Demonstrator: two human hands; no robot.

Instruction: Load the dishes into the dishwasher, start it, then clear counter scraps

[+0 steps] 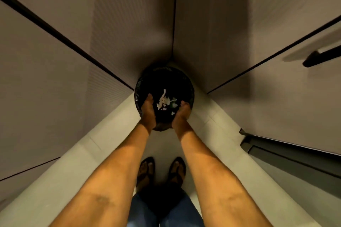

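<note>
Both hands (147,110) (181,114) over bin (164,79) (pale scraps (164,100) inside)

Both hands, left (147,111) and right (181,115), reach over the near rim of a black-lined bin (164,73) in the corner, pale scraps (163,100) lying inside

- The bin (164,97) is lined with a thin black plastic bag (137,97), glossy and crinkled along the rim.
- The scraps (164,100) inside look pale, papery or peel-like; their material cannot be told.
- The cabinet panels (46,79) are matt grey-brown and smooth, one face finely ribbed.
- The handle (321,58) is a matt black bar, probably metal.
- The floor (103,153) is pale, smooth tile with a dull sheen.
- The trousers (166,212) are blue denim cloth.
- The sandals (177,169) have dark straps.
</note>
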